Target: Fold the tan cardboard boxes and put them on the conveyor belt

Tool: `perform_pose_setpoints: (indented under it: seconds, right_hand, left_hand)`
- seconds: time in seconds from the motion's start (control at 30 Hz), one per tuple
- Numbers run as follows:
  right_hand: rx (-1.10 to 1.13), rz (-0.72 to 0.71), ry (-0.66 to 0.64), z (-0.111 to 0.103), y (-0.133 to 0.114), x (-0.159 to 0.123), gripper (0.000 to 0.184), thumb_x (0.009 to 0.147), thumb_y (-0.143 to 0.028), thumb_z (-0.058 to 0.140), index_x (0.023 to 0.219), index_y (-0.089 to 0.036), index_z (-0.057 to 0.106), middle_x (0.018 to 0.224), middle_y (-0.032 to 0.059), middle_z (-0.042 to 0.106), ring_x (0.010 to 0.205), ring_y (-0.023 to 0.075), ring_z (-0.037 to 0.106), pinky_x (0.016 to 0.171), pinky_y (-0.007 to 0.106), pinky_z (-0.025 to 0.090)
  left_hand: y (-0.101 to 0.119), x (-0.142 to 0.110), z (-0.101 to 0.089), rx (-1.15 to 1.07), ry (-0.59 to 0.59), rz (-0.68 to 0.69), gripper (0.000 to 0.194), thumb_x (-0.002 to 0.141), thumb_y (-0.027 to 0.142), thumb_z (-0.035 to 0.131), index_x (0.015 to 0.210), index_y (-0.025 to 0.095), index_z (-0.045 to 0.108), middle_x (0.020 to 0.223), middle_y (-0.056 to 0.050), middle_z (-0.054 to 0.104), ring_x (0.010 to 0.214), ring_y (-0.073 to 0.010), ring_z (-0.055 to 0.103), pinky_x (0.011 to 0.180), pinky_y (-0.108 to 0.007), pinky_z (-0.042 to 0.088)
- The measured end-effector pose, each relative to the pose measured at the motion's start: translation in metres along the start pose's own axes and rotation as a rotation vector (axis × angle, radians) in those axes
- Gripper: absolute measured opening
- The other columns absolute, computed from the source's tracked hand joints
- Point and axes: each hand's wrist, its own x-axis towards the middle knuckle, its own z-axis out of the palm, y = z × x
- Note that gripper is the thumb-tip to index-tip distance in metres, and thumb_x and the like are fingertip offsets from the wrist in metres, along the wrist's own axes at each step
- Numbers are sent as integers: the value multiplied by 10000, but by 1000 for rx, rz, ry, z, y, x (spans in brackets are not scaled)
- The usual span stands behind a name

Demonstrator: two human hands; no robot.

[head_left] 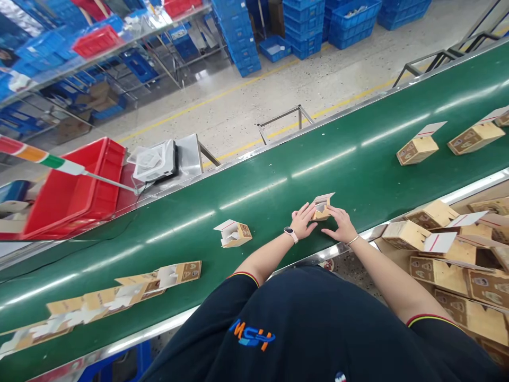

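A small brown cardboard box (321, 215) stands on the green conveyor belt with its white-lined lid raised. From its left side, my left hand (304, 220) lays its fingers along the box's edge. My right hand (340, 225) touches the right side with its fingertips, thumb stretched out below. Between them the two hands hold the box. Left of my hands sits another open box (237, 235), its white flaps standing up. Farther left, a row of open boxes (135, 292) lies nested end to end on the belt.
Several boxes (417, 150) with raised lids stand on the belt at the right. A carton (384, 249) beside me holds a pile of similar boxes. Across the belt are a red crate (75, 185), a scale (157, 162) and a striped signal pole (59, 162). Blue crates (304, 26) are stacked beyond.
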Motion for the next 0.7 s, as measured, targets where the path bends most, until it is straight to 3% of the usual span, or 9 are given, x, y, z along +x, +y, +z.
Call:
perform_pose_setpoints:
  seconds: [0.1,0.2,0.3,0.43,0.5,0.57,0.63,0.7]
  right_hand:
    - [0,47,22,-2,4,0,470,707,-529,678,1069,-236,610,1267,115,606,1145,339,543,999,572,393]
    - [95,149,164,0,6,10,300,738,-536,618,819,-248,634,1081,93,681,1019,309,591,948,540,436]
    - [173,295,329,7,5,21,333,794,-530,526,627,-245,562,910,86,670,883,263,608,876,489,485]
    - [214,520,502,15,5,26,364,744,-547,563,595,-230,464,968,113,584,928,255,572,766,426,522]
    - [255,654,578,16,7,26,367,689,-551,608,630,-227,445,969,106,548,935,247,554,734,397,528]
    - [280,718,574,13,11,28,357,660,-530,638,679,-226,452,920,81,538,870,223,550,739,390,529]
    - [299,763,543,9,18,31,352,637,-497,666,732,-222,470,863,57,542,789,203,547,752,398,529]
    - [332,820,508,4,25,36,366,616,-467,691,787,-214,489,834,44,558,745,194,553,746,395,532]
  left_hand:
    - [-5,13,-13,31,-28,47,434,886,386,518,1311,305,547,1424,-82,513,1380,-319,356,1013,-499,302]
    - [-1,25,-19,30,-25,47,344,868,379,557,1202,347,633,1374,-50,566,1351,-344,372,1032,-538,259]
    - [7,37,-18,-8,0,42,222,861,357,570,1032,334,710,1318,-38,610,1336,-355,375,1037,-570,232]
    - [16,46,-8,-108,43,-11,164,845,333,600,765,261,724,1209,-57,660,1319,-349,375,1023,-575,264]
    - [20,49,1,-212,80,-76,179,823,327,633,683,228,684,1169,-71,663,1278,-330,413,1010,-555,314]
    - [23,53,13,-373,161,-189,192,813,324,649,665,202,630,1147,-84,647,1183,-285,496,984,-505,388]
    - [26,62,25,-554,246,-358,164,791,329,678,757,190,597,1131,-99,616,1050,-229,569,930,-438,457]
    - [27,73,37,-696,273,-508,286,742,338,737,908,180,567,1134,-111,582,969,-193,594,889,-388,489]
